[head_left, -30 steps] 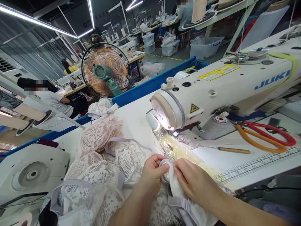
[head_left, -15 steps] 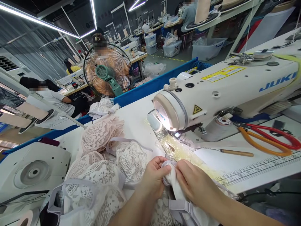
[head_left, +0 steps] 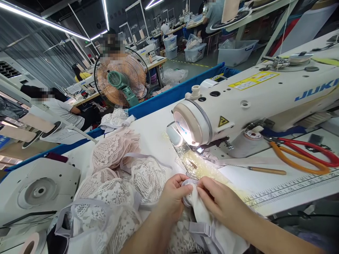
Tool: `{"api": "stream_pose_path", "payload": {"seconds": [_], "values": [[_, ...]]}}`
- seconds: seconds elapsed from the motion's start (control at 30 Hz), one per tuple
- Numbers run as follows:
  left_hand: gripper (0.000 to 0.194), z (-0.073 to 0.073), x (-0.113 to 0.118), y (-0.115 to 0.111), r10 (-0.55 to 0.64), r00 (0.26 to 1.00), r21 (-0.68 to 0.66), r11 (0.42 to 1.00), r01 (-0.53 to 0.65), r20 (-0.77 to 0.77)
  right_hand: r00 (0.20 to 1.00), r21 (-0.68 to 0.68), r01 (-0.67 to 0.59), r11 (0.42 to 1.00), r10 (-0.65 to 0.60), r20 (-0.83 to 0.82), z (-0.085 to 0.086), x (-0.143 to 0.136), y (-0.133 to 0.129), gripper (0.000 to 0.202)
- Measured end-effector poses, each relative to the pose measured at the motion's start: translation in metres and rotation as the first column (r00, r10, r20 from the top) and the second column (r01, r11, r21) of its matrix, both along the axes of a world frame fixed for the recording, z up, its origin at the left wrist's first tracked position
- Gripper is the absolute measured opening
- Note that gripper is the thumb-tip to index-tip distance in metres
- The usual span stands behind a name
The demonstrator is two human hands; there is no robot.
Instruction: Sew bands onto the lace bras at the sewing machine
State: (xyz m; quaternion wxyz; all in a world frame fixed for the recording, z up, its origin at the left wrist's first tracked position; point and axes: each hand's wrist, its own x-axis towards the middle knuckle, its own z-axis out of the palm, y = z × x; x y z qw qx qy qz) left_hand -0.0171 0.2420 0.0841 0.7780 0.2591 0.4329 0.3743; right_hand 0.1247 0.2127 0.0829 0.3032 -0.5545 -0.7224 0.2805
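The left hand (head_left: 172, 199) and right hand (head_left: 221, 203), both bare and smooth-backed with slender fingers, adjoin slim, tapering, uncovered forearms, visible toward half past six (left forearm (head_left: 148, 231)) and four o'clock (right forearm (head_left: 270, 233)).

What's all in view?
sewing machine: one, white, right
machine part: one, white, left
more machines: several, white, back
table: one, white, centre
lace garments: several, white/pink, left
scissors: count unclear, red/orange, right
wooden handle: one, brown, right
ruler: one, black, right
fan: one, green/black, back
cloth trough: one, blue, back
bins: at least four, clear, back
thread cones: several, beige, sides
lights: several, white, ceiling
other people: several, mixed clothing, back
held garment: one, white, centre
left hand: one, bare, centre
right hand: one, bare, centre
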Motion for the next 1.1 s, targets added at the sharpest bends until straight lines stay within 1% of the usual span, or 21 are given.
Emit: {"api": "stream_pose_path", "payload": {"seconds": [0.07,0.13,0.23,0.33,0.43,0.67,0.9,1.1], "values": [[0.032,-0.0011,0.0,0.0002,0.009,1.0,0.02,1.0,-0.009,-0.006,0.999,-0.08,-0.023,0.997,0.02,-0.038,0.0024,0.0022,-0.001,0.018],[0.03,-0.002,0.0001,0.0004,0.007,1.0,0.028,1.0,-0.007,-0.002,0.998,-0.126,-0.037,0.991,0.029,-0.062,0.0049,0.0033,-0.0012,0.018],[0.026,-0.0025,0.0003,0.0006,0.019,1.0,0.026,0.999,-0.018,-0.006,0.996,-0.147,-0.043,0.988,0.031,-0.081,0.0071,0.0033,-0.0007,0.018],[0.025,-0.002,0.001,0.0007,0.04,0.998,0.038,0.999,-0.039,-0.047,0.995,-0.156,-0.055,0.986,0.041,-0.094,0.0063,0.0026,-0.0007,0.019],[0.024,-0.0015,0.0017,0.0007,0.039,0.997,0.034,0.999,-0.037,-0.063,0.994,-0.142,-0.066,0.988,0.052,-0.096,0.0037,0.0016,-0.0012,0.019],[0.026,-0.0016,0.0019,-0.0003,0.053,0.998,-0.002,0.999,-0.053,-0.043,0.994,-0.081,-0.072,0.994,0.065,-0.084,-0.0012,-0.0012,-0.0029,0.02],[0.027,-0.0006,0.0032,-0.0012,0.082,0.996,-0.025,0.996,-0.083,-0.032,0.995,-0.077,-0.059,0.995,0.052,-0.083,-0.0021,-0.0019,-0.0052,0.02],[0.025,-0.0009,0.0038,-0.0023,0.086,0.996,-0.013,0.996,-0.087,-0.031,0.996,-0.028,-0.062,0.998,0.06,-0.068,-0.0021,-0.0027,-0.0053,0.021]]}}
